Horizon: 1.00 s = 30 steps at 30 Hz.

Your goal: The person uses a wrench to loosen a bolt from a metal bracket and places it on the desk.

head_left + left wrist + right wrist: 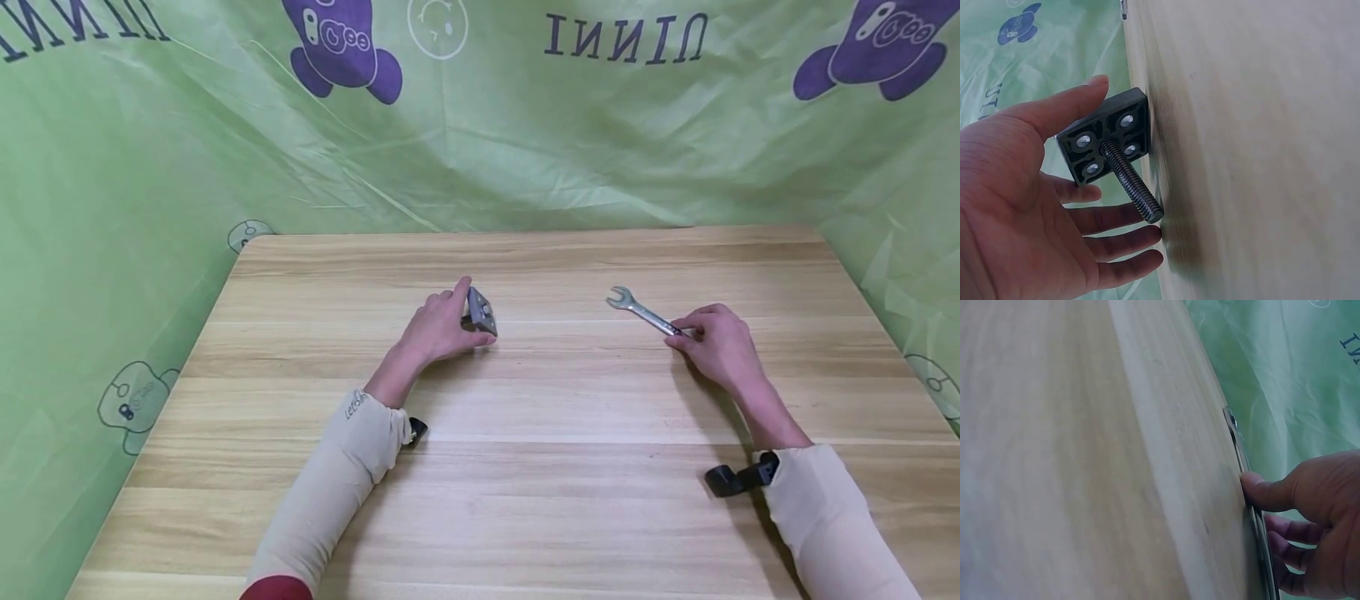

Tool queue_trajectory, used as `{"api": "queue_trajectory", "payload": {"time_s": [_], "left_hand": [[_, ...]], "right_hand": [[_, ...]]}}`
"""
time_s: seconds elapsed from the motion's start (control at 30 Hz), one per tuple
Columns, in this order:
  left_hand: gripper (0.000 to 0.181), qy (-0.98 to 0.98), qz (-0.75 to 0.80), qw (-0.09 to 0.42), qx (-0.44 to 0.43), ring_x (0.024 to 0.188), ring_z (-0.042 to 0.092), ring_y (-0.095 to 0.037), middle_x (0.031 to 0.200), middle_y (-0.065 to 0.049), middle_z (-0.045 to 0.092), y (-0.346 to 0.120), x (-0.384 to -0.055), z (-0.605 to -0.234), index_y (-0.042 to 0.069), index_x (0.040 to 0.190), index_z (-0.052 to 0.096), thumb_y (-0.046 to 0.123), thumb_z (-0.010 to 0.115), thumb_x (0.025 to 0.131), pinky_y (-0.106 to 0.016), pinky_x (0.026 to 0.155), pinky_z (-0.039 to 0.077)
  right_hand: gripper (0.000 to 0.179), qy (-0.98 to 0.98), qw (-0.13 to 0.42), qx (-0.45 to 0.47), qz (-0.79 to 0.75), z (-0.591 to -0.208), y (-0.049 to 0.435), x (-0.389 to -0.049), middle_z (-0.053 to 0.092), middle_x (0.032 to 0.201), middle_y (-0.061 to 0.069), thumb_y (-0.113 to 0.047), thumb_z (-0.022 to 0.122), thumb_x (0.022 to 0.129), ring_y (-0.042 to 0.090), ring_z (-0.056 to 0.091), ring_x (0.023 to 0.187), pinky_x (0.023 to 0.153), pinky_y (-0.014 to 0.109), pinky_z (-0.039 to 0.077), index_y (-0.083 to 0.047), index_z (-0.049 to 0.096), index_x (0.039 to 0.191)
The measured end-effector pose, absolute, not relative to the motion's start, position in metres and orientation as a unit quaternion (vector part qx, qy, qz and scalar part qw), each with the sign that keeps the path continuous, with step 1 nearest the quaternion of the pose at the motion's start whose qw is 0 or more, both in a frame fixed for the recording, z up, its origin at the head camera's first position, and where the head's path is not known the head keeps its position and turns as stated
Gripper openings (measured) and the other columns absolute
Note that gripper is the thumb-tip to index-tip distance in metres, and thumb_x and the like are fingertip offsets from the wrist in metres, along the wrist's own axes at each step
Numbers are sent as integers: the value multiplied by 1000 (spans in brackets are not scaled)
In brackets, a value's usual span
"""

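My left hand (438,327) pinches a square plate with a threaded stud (482,312) by its edges, near the middle of the table. In the left wrist view the plate (1107,128) is dark, with several round metal spots and a black threaded stud (1132,181) standing out towards the palm. Thumb and index finger are at opposite edges; the other fingers extend beside the stud. To the right, my right hand (720,346) pinches the handle of a silver wrench (648,317) between thumb and fingers. Its open-end head points to the far left. The handle's near end is hidden by the hand.
Both hands are over a light wood-grain table (540,500). A green printed curtain (525,158) hangs along its far edge and both sides. Black wrist mounts (738,478) stick out from the pale sleeves (337,475).
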State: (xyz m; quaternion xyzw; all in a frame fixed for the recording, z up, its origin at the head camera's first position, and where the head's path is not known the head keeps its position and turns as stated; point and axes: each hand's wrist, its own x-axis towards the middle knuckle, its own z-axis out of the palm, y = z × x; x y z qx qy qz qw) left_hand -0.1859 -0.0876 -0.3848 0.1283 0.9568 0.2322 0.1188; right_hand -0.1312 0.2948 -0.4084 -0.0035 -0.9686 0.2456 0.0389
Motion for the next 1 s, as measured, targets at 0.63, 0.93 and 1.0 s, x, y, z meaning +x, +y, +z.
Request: {"api": "queue_trajectory", "payload": {"time_s": [0.63,0.93,1.0], "left_hand": [[106,959,229,117,121,123,51,-42,139,-24,49,-85,-187,-386,16,154,17,49,78,74,-53,99,47],[106,955,243,119,119,130,46,-42,143,-25,45,-84,-190,-387,16,154,15,46,79,75,-52,105,44],[106,953,251,122,120,130,45,-41,142,-25,45,-84,-191,-387,15,154,15,44,79,75,-53,105,43]], "right_hand": [[24,-966,-6,-42,254,-410,289,-132,50,116,28,-14,63,89,41,48,103,88,57,40,4,65,104],[25,-970,-41,-19,241,-407,290,-133,55,101,24,-17,58,94,34,51,87,73,45,42,5,57,107],[26,-970,-51,-18,235,-406,290,-134,58,96,21,-18,56,95,31,52,82,68,39,40,3,53,109]]}}
